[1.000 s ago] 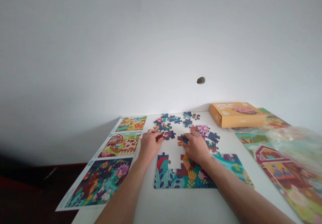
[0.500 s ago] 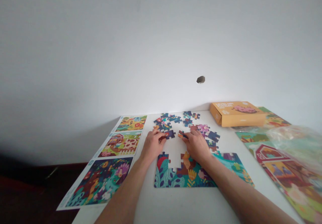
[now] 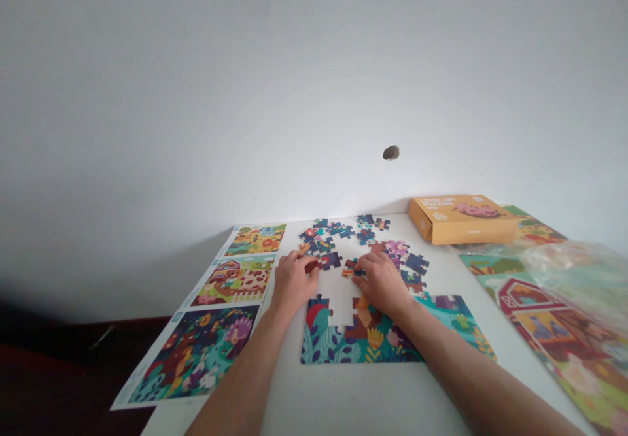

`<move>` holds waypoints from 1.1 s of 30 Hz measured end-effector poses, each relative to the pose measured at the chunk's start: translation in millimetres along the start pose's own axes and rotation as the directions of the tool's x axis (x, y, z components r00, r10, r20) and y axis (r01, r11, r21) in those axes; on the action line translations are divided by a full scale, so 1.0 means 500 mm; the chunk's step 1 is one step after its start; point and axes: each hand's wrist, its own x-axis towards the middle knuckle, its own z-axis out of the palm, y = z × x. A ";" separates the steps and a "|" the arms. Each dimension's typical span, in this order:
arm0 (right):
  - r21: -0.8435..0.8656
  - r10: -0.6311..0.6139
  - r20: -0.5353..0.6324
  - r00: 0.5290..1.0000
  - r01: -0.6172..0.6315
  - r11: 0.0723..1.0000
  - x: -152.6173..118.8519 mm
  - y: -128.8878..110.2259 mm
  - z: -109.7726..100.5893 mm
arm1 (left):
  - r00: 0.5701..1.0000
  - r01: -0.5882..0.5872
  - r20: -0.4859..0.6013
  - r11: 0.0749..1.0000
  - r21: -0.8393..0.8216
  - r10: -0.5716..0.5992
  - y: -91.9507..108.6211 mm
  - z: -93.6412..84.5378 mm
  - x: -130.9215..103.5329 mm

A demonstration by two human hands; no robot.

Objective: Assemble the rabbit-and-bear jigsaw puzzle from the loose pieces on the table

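My left hand (image 3: 296, 282) rests on the white table with its fingers bent over a dark reddish puzzle piece (image 3: 311, 266), which they partly cover. Just right of those fingertips lies a dark blue puzzle piece with a red patch (image 3: 330, 261). My right hand (image 3: 381, 280) has its fingertips on a brown and orange puzzle piece (image 3: 349, 270). Below the hands, a partly joined puzzle (image 3: 333, 348) shows leaves, flowers and a teal stream, with a gap along its upper left edge. My right wrist and forearm hide part of it.
Loose puzzle pieces (image 3: 338, 229) lie toward the wall, with a purple piece (image 3: 396, 248) right of centre. A picture sheet (image 3: 196, 351) lies at left. On the right are a yellow puzzle box (image 3: 466, 220), clear plastic wrap (image 3: 569, 259) and a farm puzzle (image 3: 554, 331).
My left hand has shifted slightly left, off the dark blue piece, and a reddish piece shows at its fingertips. The piece under my right fingers has moved slightly left and nearer me.
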 end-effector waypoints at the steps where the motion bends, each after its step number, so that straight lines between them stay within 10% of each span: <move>1: -0.002 0.002 0.001 1.000 -0.002 1.000 0.002 0.001 0.002 | 1.000 -0.001 -0.004 1.000 -0.006 0.001 0.001 -0.001 0.000; 7: 0.160 -0.004 -0.040 0.999 0.011 0.987 0.002 0.000 0.006 | 0.983 -0.178 0.012 0.956 -0.234 0.186 0.012 -0.001 -0.002; 15: 0.338 -0.466 0.161 0.870 0.395 0.854 -0.017 -0.017 -0.008 | 0.954 -0.243 0.057 0.875 -0.419 0.293 0.016 0.003 -0.009; 33: 0.321 -0.458 0.228 0.859 0.378 0.868 -0.018 -0.015 -0.030 | 0.860 -0.346 0.266 0.881 -0.323 0.436 0.041 -0.041 -0.017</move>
